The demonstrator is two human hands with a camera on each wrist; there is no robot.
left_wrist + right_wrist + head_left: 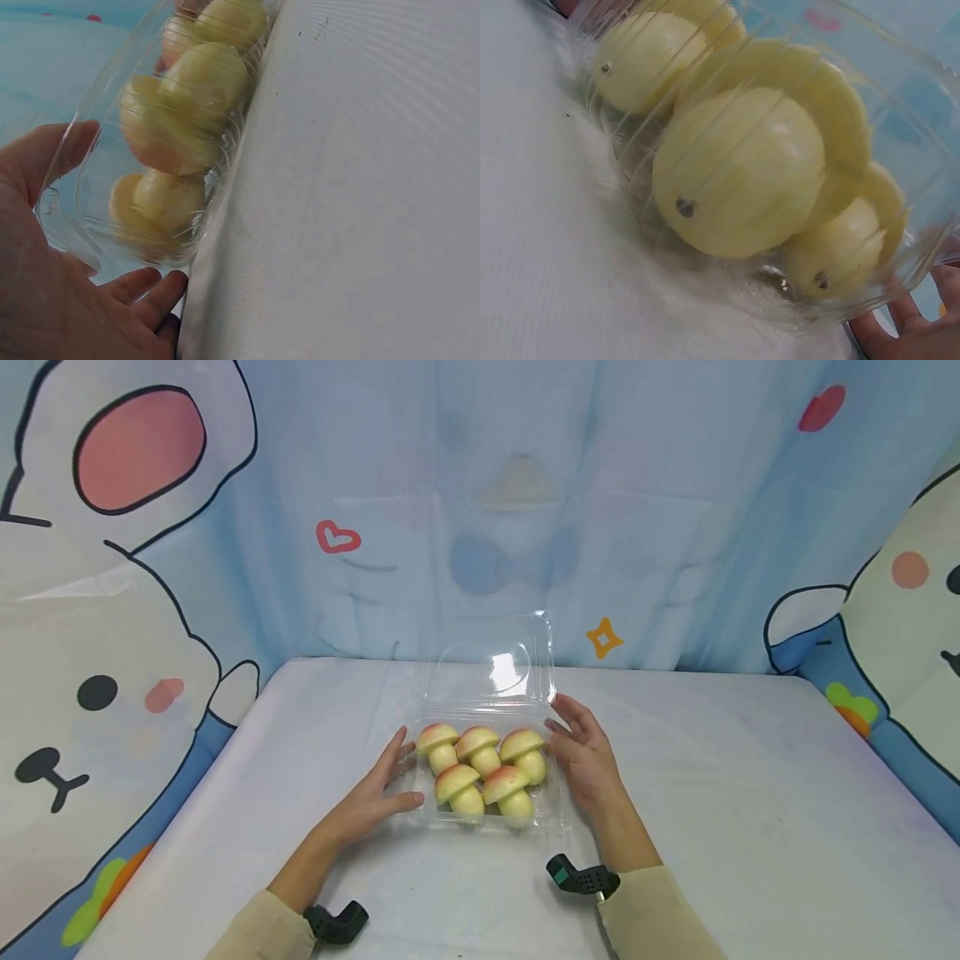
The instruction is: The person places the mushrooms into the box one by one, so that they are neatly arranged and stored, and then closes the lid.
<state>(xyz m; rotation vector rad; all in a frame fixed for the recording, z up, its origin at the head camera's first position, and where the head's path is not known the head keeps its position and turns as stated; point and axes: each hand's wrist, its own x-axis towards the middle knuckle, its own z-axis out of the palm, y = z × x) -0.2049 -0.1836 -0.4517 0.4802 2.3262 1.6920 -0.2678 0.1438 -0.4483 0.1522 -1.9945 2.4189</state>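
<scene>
A clear plastic clamshell box (558, 806) stands on the table in the head view, its see-through lid (472, 672) raised at the back. Inside sit several mushroom-shaped pieces (507, 785), pale yellow with reddish tints on their caps. At the box's left side is my left hand (367, 802), thumb toward the near corner and fingers spread along the wall. My right hand (588, 760) flanks the opposite side, fingers reaching to the back corner by the lid's hinge. In the right wrist view, dark spots mark the rounded ends of the mushroom-shaped pieces (739, 172) behind ribbed plastic.
A white cloth (750, 793) covers the table. Behind it hangs a light blue curtain (645, 527) printed with cartoon animals, and the raised lid stands close in front of it. Black wrist devices (337, 922) sit at both cuffs.
</scene>
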